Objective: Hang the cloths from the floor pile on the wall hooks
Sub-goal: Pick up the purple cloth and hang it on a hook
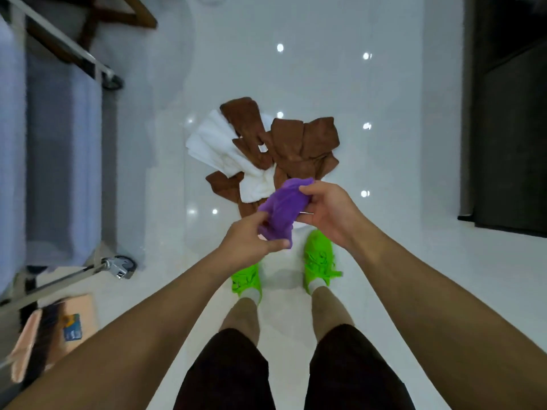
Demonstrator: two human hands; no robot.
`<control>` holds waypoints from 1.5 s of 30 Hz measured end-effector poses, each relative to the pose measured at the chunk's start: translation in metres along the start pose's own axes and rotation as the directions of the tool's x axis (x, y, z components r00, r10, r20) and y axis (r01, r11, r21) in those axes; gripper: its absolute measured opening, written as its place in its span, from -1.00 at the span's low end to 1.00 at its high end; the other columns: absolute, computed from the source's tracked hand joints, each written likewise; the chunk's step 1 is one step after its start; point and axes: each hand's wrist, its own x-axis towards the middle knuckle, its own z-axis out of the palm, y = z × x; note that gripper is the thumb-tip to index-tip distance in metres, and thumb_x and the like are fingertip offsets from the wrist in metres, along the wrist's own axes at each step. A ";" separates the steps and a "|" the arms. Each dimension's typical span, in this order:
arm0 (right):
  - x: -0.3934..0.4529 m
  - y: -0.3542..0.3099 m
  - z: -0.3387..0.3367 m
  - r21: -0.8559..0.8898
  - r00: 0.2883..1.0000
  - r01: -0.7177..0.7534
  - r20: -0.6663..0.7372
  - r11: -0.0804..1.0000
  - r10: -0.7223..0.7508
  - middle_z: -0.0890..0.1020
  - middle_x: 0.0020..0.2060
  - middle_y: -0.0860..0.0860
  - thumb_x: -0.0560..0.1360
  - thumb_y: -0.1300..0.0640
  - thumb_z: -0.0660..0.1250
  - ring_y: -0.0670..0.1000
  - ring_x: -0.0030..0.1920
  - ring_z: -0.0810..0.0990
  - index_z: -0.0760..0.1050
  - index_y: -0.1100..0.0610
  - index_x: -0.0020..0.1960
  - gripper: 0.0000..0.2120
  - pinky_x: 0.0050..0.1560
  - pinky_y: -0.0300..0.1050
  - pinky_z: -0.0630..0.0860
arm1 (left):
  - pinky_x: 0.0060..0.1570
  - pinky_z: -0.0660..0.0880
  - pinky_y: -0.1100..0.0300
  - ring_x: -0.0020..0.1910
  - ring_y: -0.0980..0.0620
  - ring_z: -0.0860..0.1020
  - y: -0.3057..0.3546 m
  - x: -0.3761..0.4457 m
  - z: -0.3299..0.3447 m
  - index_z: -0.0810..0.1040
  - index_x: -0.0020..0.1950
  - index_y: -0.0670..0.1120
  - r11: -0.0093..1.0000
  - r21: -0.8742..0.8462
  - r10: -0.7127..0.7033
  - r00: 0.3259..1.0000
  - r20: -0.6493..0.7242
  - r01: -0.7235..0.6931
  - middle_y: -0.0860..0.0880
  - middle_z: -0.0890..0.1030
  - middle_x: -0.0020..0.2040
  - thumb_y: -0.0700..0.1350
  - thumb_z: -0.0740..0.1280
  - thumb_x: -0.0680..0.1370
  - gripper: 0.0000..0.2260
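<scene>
Cloth pile (266,155) on floor (384,261) ahead of shoes (318,255), cart (59,173) left

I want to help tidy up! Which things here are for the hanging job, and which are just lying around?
For the job:
- purple cloth, held by the left hand and the right hand
- brown cloths in the floor pile
- white cloths in the same pile

Just lying about:
- wheeled rack with pale fabric, on the left
- cardboard box
- dark cabinet
</scene>
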 end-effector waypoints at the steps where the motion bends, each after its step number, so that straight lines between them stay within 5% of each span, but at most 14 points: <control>1: -0.018 -0.017 0.007 0.027 0.999 0.029 0.023 0.999 -0.030 0.59 0.11 0.30 0.55 0.28 0.20 0.24 0.07 0.58 0.43 0.41 0.35 -0.60 0.24 0.23 0.50 | -0.06 0.50 0.32 -0.07 0.16 0.58 0.015 -0.013 -0.005 0.58 0.20 0.05 0.999 0.011 0.036 0.999 -0.016 -0.036 0.12 0.64 0.01 0.11 0.61 0.32 -0.50; 7: -0.128 -0.114 0.042 0.110 0.957 0.273 0.068 0.956 -0.281 0.64 0.13 0.31 0.61 0.21 0.21 0.25 0.09 0.65 0.50 0.37 0.27 -0.68 0.13 0.13 0.62 | -0.18 0.50 0.12 -0.12 -0.05 0.61 0.114 -0.068 -0.062 0.59 -0.08 -0.02 0.981 0.062 0.194 0.944 -0.267 -0.184 0.07 0.60 -0.21 0.01 0.45 0.51 -0.87; 12: -0.222 -0.153 0.048 -0.208 0.874 0.470 -0.026 0.858 -0.485 0.68 0.07 0.20 0.53 0.24 0.37 0.12 -0.05 0.68 0.54 0.25 0.18 -0.77 0.01 0.07 0.63 | -0.04 0.58 0.00 -0.09 -0.07 0.62 0.211 -0.116 -0.116 0.64 -0.09 -0.06 0.962 -0.007 0.252 0.903 -0.349 -0.272 -0.05 0.66 -0.14 0.15 0.33 0.59 -0.70; 18: -0.294 -0.144 0.037 -0.557 0.831 0.499 0.090 0.664 -0.549 0.68 -0.03 0.07 0.28 0.24 0.50 0.12 -0.04 0.69 0.56 0.10 0.12 -0.58 -0.06 -0.07 0.65 | -0.13 0.66 -0.14 -0.09 -0.20 0.67 0.304 -0.159 -0.130 0.64 -0.04 -0.21 0.891 -0.142 0.366 0.867 -0.338 -0.432 -0.18 0.68 -0.09 0.22 0.34 0.53 -0.54; 24: -0.349 -0.147 0.012 -0.363 0.599 0.704 -0.160 0.611 -0.785 0.73 -0.12 0.02 0.53 0.27 0.40 0.00 -0.09 0.71 0.67 0.12 0.01 -0.88 -0.18 -0.22 0.56 | -0.07 0.67 -0.05 -0.06 -0.12 0.66 0.355 -0.188 -0.103 0.62 -0.02 -0.11 0.857 -0.168 0.443 0.863 -0.244 -0.487 -0.12 0.67 -0.04 0.18 0.35 0.57 -0.65; 31: -0.404 -0.132 -0.049 -0.277 0.572 0.779 -0.056 0.563 -0.819 0.71 0.03 0.15 0.51 0.21 0.45 0.18 0.03 0.67 0.63 0.21 0.16 -0.77 0.01 0.01 0.61 | -0.19 0.68 0.05 -0.09 -0.10 0.67 0.400 -0.231 -0.044 0.62 -0.01 -0.16 0.819 -0.149 0.522 0.828 -0.205 -0.554 -0.16 0.67 -0.02 0.13 0.36 0.59 -0.66; 35: -0.433 -0.124 -0.093 -0.186 0.495 0.829 -0.198 0.528 -0.846 0.69 -0.12 0.16 0.60 0.26 0.30 0.11 -0.09 0.68 0.61 0.26 0.03 -0.88 -0.06 -0.03 0.62 | -0.23 0.67 0.06 -0.19 -0.09 0.68 0.423 -0.263 0.006 0.57 0.00 -0.15 0.831 0.092 0.555 0.807 -0.203 -0.549 -0.13 0.68 -0.10 0.22 0.29 0.60 -0.59; 38: -0.451 -0.122 -0.133 -0.194 0.455 0.828 -0.315 0.526 -0.833 0.64 -0.25 0.12 0.62 0.28 0.24 0.10 -0.23 0.62 0.56 0.18 -0.09 -0.83 -0.14 0.04 0.58 | 0.06 0.57 -0.01 0.07 -0.10 0.61 0.443 -0.282 0.049 0.46 0.26 -0.07 0.700 0.475 0.692 0.670 -0.268 -0.533 -0.01 0.59 0.12 0.35 0.26 0.53 -0.45; 40: -0.461 -0.120 -0.163 -0.287 0.406 0.803 -0.379 0.523 -0.831 0.57 -0.33 0.06 0.61 0.22 0.26 0.04 -0.30 0.50 0.54 0.10 -0.18 -0.80 -0.22 -0.05 0.45 | 0.14 0.49 0.07 0.20 -0.04 0.53 0.461 -0.297 0.082 0.43 0.37 -0.01 0.616 0.418 0.766 0.632 -0.119 -0.668 0.00 0.51 0.25 0.26 0.36 0.52 -0.46; 43: -0.487 -0.113 -0.206 -0.339 0.371 0.775 -0.438 0.533 -0.819 0.59 -0.29 0.04 0.60 0.13 0.27 0.00 -0.26 0.52 0.54 0.08 -0.15 -0.83 -0.19 -0.07 0.45 | -0.01 0.48 0.27 0.11 0.10 0.57 0.482 -0.325 0.141 0.53 0.32 -0.01 0.595 0.210 0.734 0.631 0.252 -0.776 0.02 0.61 0.19 -0.04 0.45 0.53 -0.64; 45: -0.506 -0.103 -0.237 -0.375 0.330 0.767 -0.465 0.520 -0.822 0.61 -0.24 0.07 0.62 0.18 0.27 0.00 -0.22 0.53 0.55 0.13 -0.11 -0.85 -0.15 -0.08 0.46 | 0.04 0.60 0.13 0.08 0.03 0.63 0.491 -0.333 0.177 0.56 0.27 -0.04 0.619 0.160 0.689 0.629 0.361 -0.769 -0.03 0.65 0.11 -0.15 0.44 0.49 -0.66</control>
